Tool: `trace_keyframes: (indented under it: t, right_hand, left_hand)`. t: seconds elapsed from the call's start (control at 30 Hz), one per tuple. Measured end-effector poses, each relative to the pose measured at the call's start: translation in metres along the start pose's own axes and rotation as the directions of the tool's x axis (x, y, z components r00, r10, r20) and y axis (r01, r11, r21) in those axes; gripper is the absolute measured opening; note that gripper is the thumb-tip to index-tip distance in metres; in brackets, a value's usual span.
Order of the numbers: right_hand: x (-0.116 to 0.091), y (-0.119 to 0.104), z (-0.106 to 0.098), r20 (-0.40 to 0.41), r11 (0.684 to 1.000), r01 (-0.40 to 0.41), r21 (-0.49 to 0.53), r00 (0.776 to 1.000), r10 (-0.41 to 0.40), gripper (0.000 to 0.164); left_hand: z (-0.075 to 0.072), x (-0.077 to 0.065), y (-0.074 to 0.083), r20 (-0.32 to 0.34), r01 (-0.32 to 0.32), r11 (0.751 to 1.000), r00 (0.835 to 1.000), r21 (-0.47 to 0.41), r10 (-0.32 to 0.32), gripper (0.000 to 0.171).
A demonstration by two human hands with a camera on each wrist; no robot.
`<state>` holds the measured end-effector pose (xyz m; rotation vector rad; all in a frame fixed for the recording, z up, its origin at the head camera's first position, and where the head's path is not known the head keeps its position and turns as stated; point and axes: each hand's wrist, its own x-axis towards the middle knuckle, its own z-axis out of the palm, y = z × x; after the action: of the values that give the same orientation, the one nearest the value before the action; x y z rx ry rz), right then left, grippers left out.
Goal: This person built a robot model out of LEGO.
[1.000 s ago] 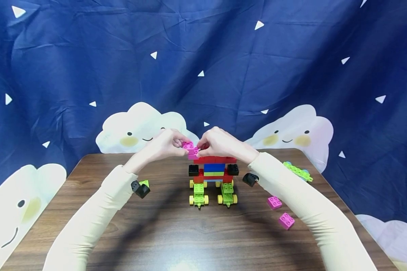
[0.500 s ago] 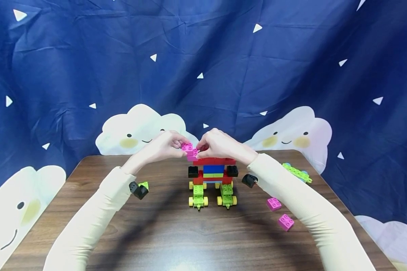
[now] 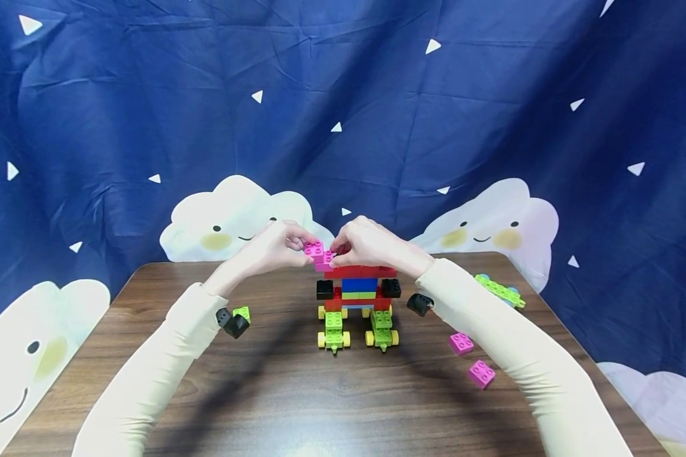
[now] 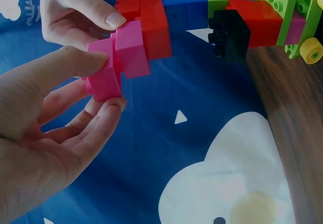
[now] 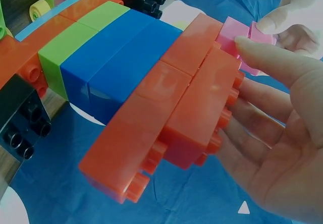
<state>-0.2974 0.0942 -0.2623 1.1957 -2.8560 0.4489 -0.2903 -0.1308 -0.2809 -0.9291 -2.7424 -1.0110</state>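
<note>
Two pink toy bricks stand stepped, one above the other, at the upper left corner of a tall brick figure. My left hand (image 3: 280, 244) pinches the upper pink brick (image 4: 104, 70) between thumb and fingers. The lower pink brick (image 4: 133, 52) sits at the end of the red bricks (image 5: 151, 103), and my right hand (image 3: 371, 241) pinches it, thumb on its side. Some right fingers lie behind the red row, partly hidden. Beneath come blue bricks (image 3: 359, 285), black side bricks (image 3: 324, 290) and green wheeled bases (image 3: 334, 330) with yellow wheels.
Two loose pink bricks (image 3: 462, 343) lie on the wooden table (image 3: 234, 393) to the right. Behind the right forearm is a long green piece (image 3: 500, 291) with blue parts. A small green brick (image 3: 243, 313) lies near the left wrist. A blue cloth backdrop (image 3: 343, 82) hangs behind.
</note>
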Motion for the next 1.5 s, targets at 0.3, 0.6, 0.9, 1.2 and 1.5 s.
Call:
trace_keyframes:
  t: [0.3,0.6,0.9,1.2,1.5]
  right_hand:
    - [0.001,0.0,0.0,-0.001,1.0,-0.018,0.003,1.0,0.018,0.029]
    - [0.002,0.001,0.001,0.0,1.0,-0.008,0.015,1.0,0.008,0.029]
    - [0.0,0.004,0.004,-0.012,0.993,0.006,0.115,1.0,-0.005,0.03]
    - [0.003,0.006,0.005,0.001,0.976,-0.061,0.211,0.998,0.062,0.03]
    - [0.005,0.01,0.008,0.024,0.96,-0.103,0.26,0.995,0.1,0.029]
  left_hand:
    - [0.002,-0.002,0.004,-0.014,-0.003,0.997,1.0,0.078,0.004,0.032]
    - [0.0,-0.003,0.002,0.005,-0.027,0.997,1.0,0.075,0.027,0.033]
    - [0.009,-0.008,-0.008,-0.061,-0.037,0.999,0.998,-0.024,0.035,0.033]
    - [0.013,-0.006,-0.008,-0.082,-0.028,0.999,0.996,-0.033,0.025,0.03]
    - [0.013,-0.007,-0.007,-0.075,-0.04,0.999,0.996,-0.033,0.037,0.029]
